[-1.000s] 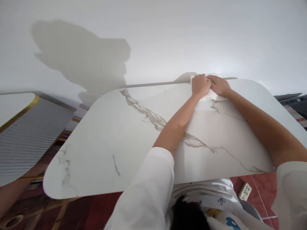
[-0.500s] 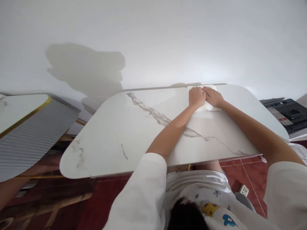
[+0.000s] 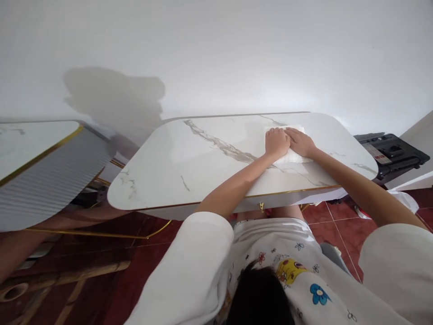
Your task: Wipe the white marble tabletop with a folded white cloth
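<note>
A white cloth [image 3: 293,156] lies spread on the marble-patterned tabletop [image 3: 206,180], right of its middle. My left hand [image 3: 277,142] presses down on the cloth's left part with its fingers curled in. Right beside it, my right hand [image 3: 301,143] bears on the same cloth, fingers held together and tips against the left hand. Both hands cover much of the cloth, so how firmly each grips it is partly hidden. A strip of tabletop shows between the cloth and the back edge.
A white wall [image 3: 216,58] rises behind the table. On the left stands a ribbed grey cabinet [image 3: 54,171] with gold trim. An open black case [image 3: 394,153] lies at the right. A small gold knob [image 3: 261,206] sticks out from the table front, above red floor tiles [image 3: 341,225].
Both hands have drawn the cloth toward me, away from the table's back edge. My view has shifted, and the table's gold-trimmed front now shows more.
</note>
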A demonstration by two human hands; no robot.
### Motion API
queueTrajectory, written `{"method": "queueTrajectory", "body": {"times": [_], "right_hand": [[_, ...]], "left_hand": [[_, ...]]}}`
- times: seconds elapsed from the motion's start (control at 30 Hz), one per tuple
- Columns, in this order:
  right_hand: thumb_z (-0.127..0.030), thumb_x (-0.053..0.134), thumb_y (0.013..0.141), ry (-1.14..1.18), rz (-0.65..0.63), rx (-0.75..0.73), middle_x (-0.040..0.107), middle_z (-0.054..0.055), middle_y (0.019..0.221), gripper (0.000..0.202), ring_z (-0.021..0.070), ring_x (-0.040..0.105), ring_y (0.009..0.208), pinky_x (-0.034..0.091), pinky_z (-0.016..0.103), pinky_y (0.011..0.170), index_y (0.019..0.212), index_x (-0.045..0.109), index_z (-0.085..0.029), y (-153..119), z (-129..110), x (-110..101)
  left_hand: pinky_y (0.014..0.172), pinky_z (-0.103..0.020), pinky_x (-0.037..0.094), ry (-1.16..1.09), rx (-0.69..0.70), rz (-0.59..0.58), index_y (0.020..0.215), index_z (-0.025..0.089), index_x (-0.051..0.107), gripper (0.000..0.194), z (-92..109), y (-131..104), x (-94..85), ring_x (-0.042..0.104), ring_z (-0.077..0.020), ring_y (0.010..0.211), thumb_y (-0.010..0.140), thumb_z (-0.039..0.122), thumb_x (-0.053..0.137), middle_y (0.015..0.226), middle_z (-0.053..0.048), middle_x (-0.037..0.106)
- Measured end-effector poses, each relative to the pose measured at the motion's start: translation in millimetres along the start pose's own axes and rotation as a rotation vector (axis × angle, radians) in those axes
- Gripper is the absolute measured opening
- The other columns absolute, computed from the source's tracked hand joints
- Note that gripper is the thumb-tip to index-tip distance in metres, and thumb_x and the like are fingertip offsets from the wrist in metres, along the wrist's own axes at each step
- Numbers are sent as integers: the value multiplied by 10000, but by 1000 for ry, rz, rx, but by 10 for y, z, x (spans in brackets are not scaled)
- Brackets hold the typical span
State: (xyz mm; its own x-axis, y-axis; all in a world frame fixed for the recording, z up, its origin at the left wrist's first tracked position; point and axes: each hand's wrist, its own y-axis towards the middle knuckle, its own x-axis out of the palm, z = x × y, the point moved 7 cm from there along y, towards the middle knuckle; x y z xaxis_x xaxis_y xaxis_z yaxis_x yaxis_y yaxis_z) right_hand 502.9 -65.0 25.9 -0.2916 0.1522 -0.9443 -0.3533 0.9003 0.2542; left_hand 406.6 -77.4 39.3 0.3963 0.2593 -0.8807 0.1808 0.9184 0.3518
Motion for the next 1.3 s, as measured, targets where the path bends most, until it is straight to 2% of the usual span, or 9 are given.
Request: {"method": "queueTrajectory", "body": {"times": [0.23, 0.5, 0.7, 0.83, 0.97, 1.3], "right_hand": [[-381, 333, 938, 17, 15, -14, 468, 39, 1512, 532, 282, 422, 1400, 400, 513, 1123, 1421, 504, -235, -384, -154, -80], [-345, 301, 947, 3, 31, -41, 503, 57, 1484, 527, 267, 433, 1391, 394, 488, 1132, 1417, 498, -216, -782, -329, -195], [-339, 323, 936, -27, 31, -35, 514, 49, 1475, 522, 270, 451, 1377, 417, 481, 1116, 1412, 505, -227, -971, -210, -275], [-331, 340, 927, -30, 37, -13, 510, 26, 1479, 521, 287, 458, 1370, 431, 512, 1099, 1417, 501, -262, -998, -94, -322], [-326, 346, 926, -52, 21, 41, 506, 17, 1482, 517, 304, 469, 1359, 464, 515, 1062, 1416, 505, -277, -882, -13, -316], [-380, 361, 919, 0, 4, 85, 485, 2, 1502, 526, 292, 452, 1374, 425, 505, 1094, 1414, 513, -290, -157, 387, -192]], "left_hand": [[1041, -369, 372, -4, 1, 4, 1088, 148, 618, 301, 134, -377, -104, 530, -260, 1183, 958, 200, 352, 1177, -127, 662], [1033, -377, 377, -3, 35, -11, 1082, 127, 621, 306, 309, -685, -165, 529, -268, 1169, 955, 193, 350, 1165, -136, 662], [1024, -397, 375, -13, 75, 1, 1091, 129, 618, 300, 518, -763, -129, 524, -279, 1158, 961, 211, 361, 1160, -136, 655], [1004, -408, 379, -42, 100, -3, 1087, 111, 620, 299, 627, -711, -89, 530, -290, 1142, 968, 226, 371, 1135, -151, 655], [1011, -412, 375, -57, 109, -24, 1099, 90, 627, 313, 607, -558, -50, 527, -298, 1155, 956, 197, 370, 1156, -155, 660], [1032, -384, 367, -93, 47, -16, 1098, 133, 622, 308, 367, 150, 161, 524, -272, 1178, 965, 202, 352, 1171, -133, 658]]}}
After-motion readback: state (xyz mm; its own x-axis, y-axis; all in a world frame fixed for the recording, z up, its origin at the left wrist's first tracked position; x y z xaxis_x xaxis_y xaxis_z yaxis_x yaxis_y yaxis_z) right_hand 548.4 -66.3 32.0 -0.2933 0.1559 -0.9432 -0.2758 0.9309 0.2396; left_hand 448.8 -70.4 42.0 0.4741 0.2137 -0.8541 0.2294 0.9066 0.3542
